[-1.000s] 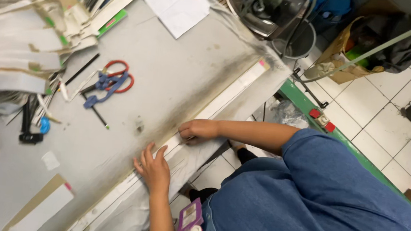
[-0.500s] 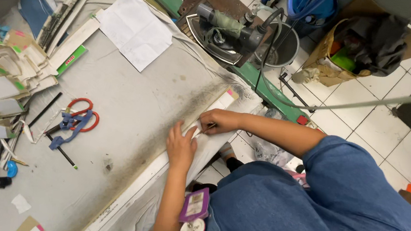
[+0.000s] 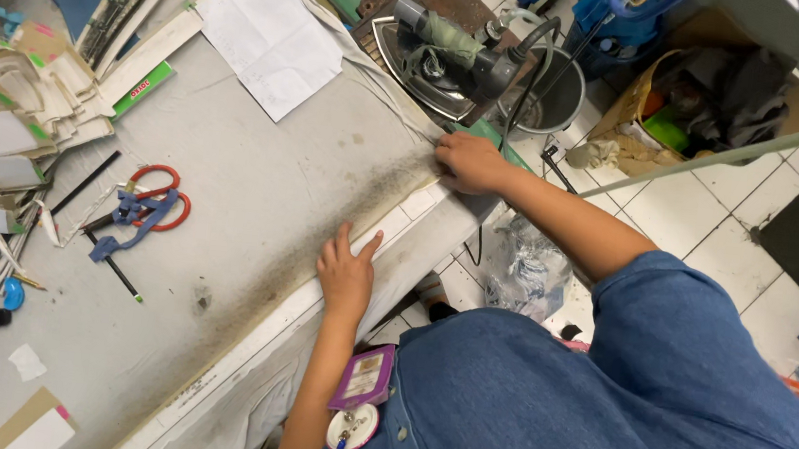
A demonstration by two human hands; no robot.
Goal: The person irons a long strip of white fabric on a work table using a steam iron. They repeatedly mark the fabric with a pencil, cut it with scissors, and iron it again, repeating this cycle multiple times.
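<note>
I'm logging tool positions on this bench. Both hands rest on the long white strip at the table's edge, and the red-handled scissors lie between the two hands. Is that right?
Not quite. The head view shows the red-handled scissors lying out on the table, well away from both hands, not between them. The rest holds: the left hand and right hand both rest on the long white strip at the table's edge.

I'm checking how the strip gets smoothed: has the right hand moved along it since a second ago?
Yes. The right hand has slid up the white strip, away from the scissors, to the end beside the iron.
</note>
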